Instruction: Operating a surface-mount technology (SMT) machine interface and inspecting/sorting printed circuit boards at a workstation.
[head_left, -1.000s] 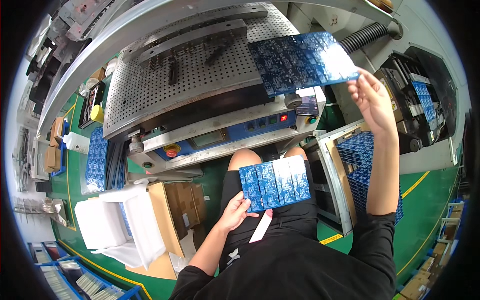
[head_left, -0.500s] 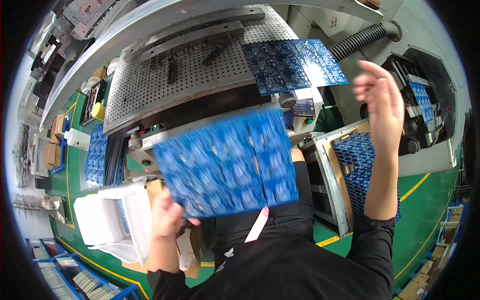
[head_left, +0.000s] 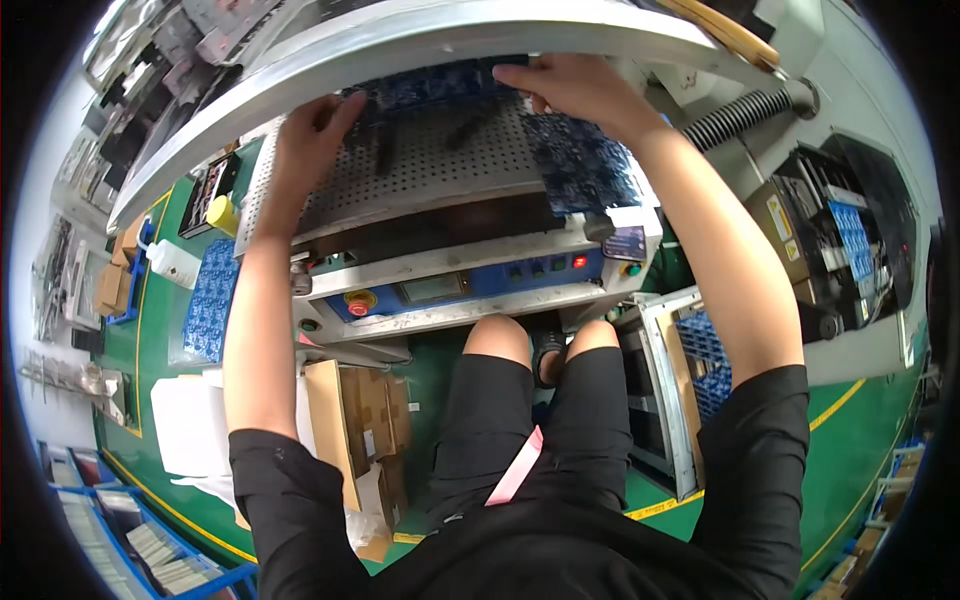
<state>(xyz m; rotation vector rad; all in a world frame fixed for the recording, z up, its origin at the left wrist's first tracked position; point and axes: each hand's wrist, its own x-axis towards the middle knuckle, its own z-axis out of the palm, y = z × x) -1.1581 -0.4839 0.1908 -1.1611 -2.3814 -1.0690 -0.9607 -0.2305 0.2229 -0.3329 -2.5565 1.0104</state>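
Note:
A blue circuit board panel (head_left: 435, 88) lies level at the far part of the perforated metal plate (head_left: 420, 175), partly hidden under a metal frame bar. My left hand (head_left: 318, 140) has its fingers closed at the panel's left edge. At the right edge, my right hand (head_left: 565, 90) grips it with thumb and fingers. Below my right hand, a second blue circuit board (head_left: 580, 165) rests on the right corner of the plate. Dark support bars and pins stand on the plate, in front of the held panel.
The metal frame bar (head_left: 430, 42) arches close over my hands. Below the plate is a blue control panel (head_left: 470, 285) with a red knob. A rack (head_left: 675, 400) of stacked boards stands right of my knees. Cardboard boxes (head_left: 375, 410) and white foam (head_left: 185, 425) sit at left.
The panel has moved from above my lap, forward onto the perforated plate. My right hand, empty and raised before, has come left onto its edge. The control panel and my knees now show.

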